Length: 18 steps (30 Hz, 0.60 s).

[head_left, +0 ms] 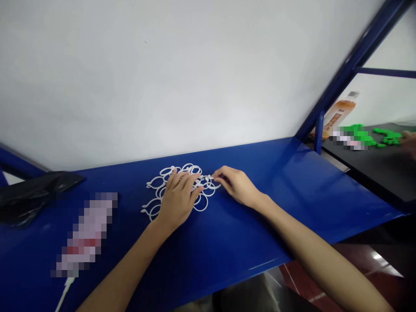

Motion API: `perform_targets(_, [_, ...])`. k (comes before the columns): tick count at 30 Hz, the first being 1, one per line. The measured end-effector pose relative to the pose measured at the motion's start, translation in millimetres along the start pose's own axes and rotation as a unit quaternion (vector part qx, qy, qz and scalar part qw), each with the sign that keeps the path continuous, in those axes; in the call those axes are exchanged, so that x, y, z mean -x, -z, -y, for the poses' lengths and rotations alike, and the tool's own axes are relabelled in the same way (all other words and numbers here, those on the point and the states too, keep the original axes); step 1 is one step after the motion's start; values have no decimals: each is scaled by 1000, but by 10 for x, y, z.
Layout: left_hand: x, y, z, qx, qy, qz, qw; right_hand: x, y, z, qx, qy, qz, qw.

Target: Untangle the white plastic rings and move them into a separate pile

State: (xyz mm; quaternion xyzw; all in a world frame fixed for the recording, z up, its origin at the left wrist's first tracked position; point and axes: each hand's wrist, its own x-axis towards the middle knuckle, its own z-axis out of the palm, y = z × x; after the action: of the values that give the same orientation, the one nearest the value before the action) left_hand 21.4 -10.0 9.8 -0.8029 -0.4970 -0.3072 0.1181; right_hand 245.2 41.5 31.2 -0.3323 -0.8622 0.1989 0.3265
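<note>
A loose pile of thin white rings [200, 203], each with a small eyelet like a curtain ring, lies on the blue table [247, 234]. Spread over the middle of the pile, my left hand [178, 197] rests palm down with its fingers apart and hides some of the rings. At the pile's right edge, my right hand [238, 184] has thumb and forefinger pinched on a white ring [216, 186]. That ring overlaps others close by, and its pinched part is hidden by the fingertips.
A pixelated flat object [87, 229] with a white cable [66, 288] lies left, near a black plastic bag [35, 190]. Beyond the blue frame [319, 130] stand a tilted orange bottle [339, 115] and green pieces [391, 136] on a black table, beside another person's blurred hand [408, 143].
</note>
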Motion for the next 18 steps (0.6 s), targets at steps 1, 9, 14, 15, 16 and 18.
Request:
perform_targets(1, [-4, 11, 5, 16, -1, -12, 1000, 8, -10, 28, -10, 12, -1, 1000])
perform_targets(9, [-18, 108, -64, 153, 0, -21, 988, 42, -28, 157, -25, 55, -6, 998])
perform_targets(14, [-32, 157, -135, 193, 44, -29, 980, 52, -33, 194, -23, 82, -30, 996])
perform_targets(15, [-34, 160, -139, 196, 50, -30, 979, 55, -33, 205, -22, 86, -32, 996])
perform_targets(16, [-36, 161, -140, 200, 54, -32, 978, 57, -31, 218, -22, 89, -33, 995])
perform_targets(18, [-39, 160, -134, 211, 67, -36, 975, 61, -26, 243, -23, 88, -35, 995])
